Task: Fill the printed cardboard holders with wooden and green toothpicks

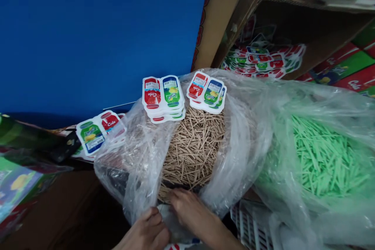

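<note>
My left hand [148,229] is closed, its thumb and fingers pinching the edge of a whitish, see-through piece of plastic [172,220] at the bottom centre. Beside it, my right hand [189,209] reaches to the near rim of a clear plastic bag [234,172]. Its fingers are bent down and pressed together; what they hold is hidden. Many thin brown sticks [193,148] fill this bag. On its far side lie two stacks of bottle-shaped cards, a left stack [162,95] and a right stack [206,91], printed Cola and Sprite.
More printed cards [101,131] lie to the left. Right of the brown sticks is a bag of green sticks [328,156], above a white plastic crate [252,226]. A cardboard box [234,19] holds heaped cards [263,60]. A blue panel [96,39] stands behind.
</note>
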`<act>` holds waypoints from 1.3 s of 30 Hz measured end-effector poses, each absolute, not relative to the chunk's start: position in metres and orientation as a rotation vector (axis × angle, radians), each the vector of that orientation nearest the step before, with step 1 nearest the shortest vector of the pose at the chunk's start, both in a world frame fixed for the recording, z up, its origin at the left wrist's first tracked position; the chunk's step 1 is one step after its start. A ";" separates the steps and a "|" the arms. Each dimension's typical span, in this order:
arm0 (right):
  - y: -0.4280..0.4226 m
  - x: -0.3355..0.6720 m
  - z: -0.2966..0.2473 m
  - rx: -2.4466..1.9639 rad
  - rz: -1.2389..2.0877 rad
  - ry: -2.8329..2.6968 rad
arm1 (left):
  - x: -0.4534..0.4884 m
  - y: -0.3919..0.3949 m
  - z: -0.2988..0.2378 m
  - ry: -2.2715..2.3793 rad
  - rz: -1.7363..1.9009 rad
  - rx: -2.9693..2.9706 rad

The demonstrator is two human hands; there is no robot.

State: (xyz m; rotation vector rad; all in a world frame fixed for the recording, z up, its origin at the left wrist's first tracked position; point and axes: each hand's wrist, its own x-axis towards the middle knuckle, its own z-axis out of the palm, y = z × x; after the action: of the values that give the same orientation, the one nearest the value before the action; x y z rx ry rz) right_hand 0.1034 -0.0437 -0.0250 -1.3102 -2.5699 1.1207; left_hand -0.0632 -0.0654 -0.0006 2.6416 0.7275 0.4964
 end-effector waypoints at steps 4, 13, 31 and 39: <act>-0.039 0.088 -0.030 -1.343 1.067 -2.610 | -0.063 -0.069 -0.011 0.766 0.701 2.628; -0.057 0.079 -0.071 -1.333 1.059 -2.592 | -0.066 -0.061 0.007 0.727 0.628 2.618; -0.036 0.094 -0.027 -1.500 1.231 -2.518 | -0.070 -0.061 -0.006 0.766 0.685 2.554; -0.035 0.111 -0.041 -1.493 1.362 -2.189 | -0.073 -0.065 -0.023 0.789 0.619 2.517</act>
State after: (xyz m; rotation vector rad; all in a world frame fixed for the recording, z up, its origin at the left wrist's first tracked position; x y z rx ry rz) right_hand 0.1110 -0.0355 -0.0415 -1.4926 -2.1894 1.3625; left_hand -0.0733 -0.0655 -0.0235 2.5168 0.7892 0.6186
